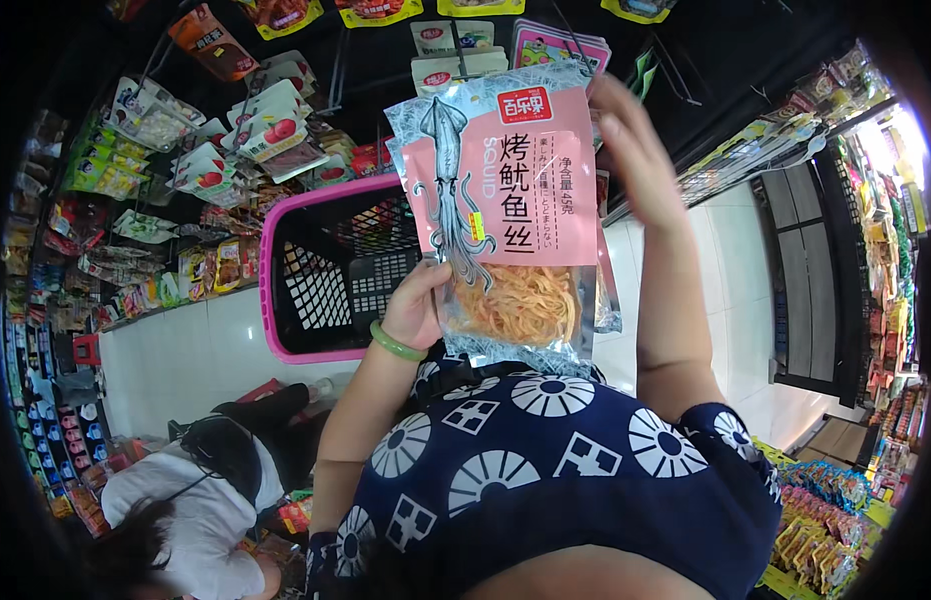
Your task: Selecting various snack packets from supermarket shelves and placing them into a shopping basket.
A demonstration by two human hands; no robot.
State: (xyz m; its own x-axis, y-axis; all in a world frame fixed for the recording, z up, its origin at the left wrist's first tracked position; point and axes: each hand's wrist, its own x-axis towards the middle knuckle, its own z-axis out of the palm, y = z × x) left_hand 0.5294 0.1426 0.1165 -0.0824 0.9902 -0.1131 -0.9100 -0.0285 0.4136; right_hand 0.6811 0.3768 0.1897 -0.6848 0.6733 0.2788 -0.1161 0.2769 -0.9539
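Note:
A pink and clear pouch of shredded dried squid [510, 187] faces the camera upright, with another pouch partly showing behind it. My left hand [420, 304], a green bangle at its wrist, grips the lower left edge of the pouch. Beside the upper right corner is my right hand [623, 142], slightly blurred, its fingers raised and partly hidden by the pouch's edge; whether they touch it is unclear. Behind the pouch, a black plastic shopping basket with a pink rim [269, 300] appears below the hanging goods.
Metal display hooks hold snack pouches, among them white bags with red fruit pictures [274, 131]. More packed shelves line the right side, near a dark slatted platform [799, 225]. Another person in a white top [187, 495] is close by at lower left.

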